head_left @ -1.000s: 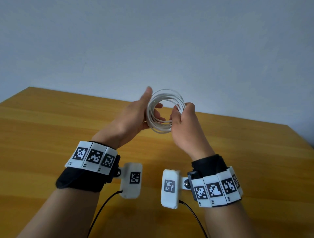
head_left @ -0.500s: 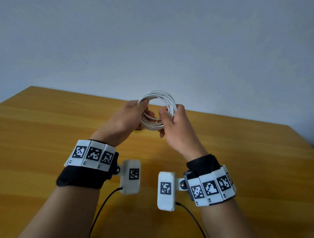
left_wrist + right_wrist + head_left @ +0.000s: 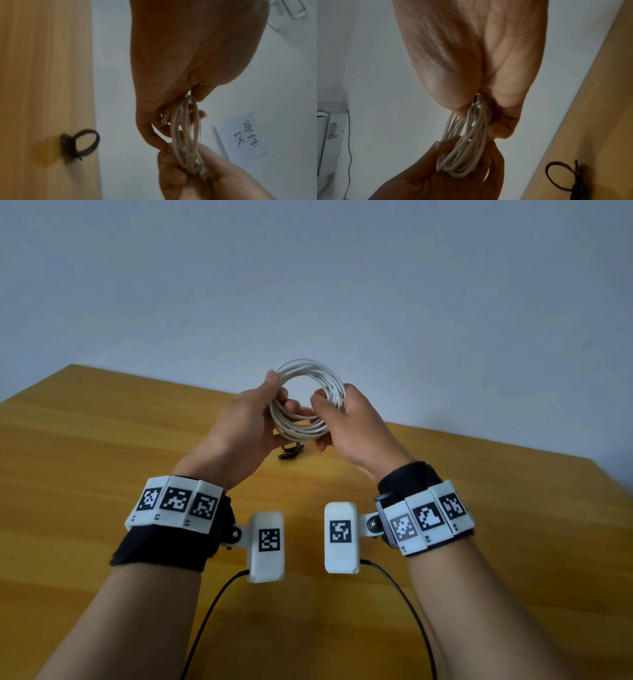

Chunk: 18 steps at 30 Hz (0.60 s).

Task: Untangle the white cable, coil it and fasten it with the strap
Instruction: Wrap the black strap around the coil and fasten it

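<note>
The white cable (image 3: 308,378) is wound into a round coil of several loops, held up above the wooden table (image 3: 102,460). My left hand (image 3: 274,402) grips the coil's left side, thumb on top and fingers through the ring. My right hand (image 3: 325,405) pinches the coil's right side. The wrist views show the same coil (image 3: 185,129) (image 3: 467,146) edge-on between both hands. The black strap (image 3: 290,451), bent into a small loop, lies on the table under the coil; it also shows as the strap (image 3: 80,143) (image 3: 563,177) in the wrist views.
A plain grey wall (image 3: 308,285) stands behind the table's far edge. A white paper sign (image 3: 243,135) with printed characters hangs on the wall. Black wrist-camera leads (image 3: 212,611) trail toward me over the near table.
Both hands have moved left and farther apart with the coil. The left hand, open-palmed a second ago, now grips the coil. The black strap on the table has come into sight below the hands.
</note>
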Tool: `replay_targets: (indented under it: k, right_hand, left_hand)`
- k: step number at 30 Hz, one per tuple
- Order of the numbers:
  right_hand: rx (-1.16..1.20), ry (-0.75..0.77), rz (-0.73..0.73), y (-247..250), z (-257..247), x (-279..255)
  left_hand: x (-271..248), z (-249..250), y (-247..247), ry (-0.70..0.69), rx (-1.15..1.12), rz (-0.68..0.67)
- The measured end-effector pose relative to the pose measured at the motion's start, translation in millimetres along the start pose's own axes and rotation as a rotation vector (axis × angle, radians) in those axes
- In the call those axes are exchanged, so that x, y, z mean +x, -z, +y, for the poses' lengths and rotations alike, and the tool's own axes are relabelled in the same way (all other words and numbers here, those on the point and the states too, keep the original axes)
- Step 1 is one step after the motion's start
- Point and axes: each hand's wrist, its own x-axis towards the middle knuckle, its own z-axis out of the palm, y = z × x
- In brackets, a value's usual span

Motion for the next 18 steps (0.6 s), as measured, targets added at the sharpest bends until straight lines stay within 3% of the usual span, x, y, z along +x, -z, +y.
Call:
replay_targets:
  k: [5,7,10,13,15,18]
  right_hand:
    - [0.137,-0.110,-0.006,-6,9,17]
    - [-0.055,-0.122,-0.078,-8,18,24]
    - [-0.451,-0.167,-0.301,-21,27,34]
    - [-0.650,-0.179,-0.428,-33,27,39]
    - [-0.621,-0.153,-0.350,-33,30,38]
    - [-0.423,-0.076,-0.098,-20,41,33]
  left_hand:
    - [7,0,12,-0.088,0.089,0.308]
    - [9,0,20,-0.110,0.062,0.383]
    - [11,1,27,-0.125,-0.003,0.421]
    - [11,-1,30,-0.124,-0.012,0.429]
    - [9,-2,30,-0.119,-0.006,0.421]
    - [4,-8,29,-0.103,-0.013,0.412]
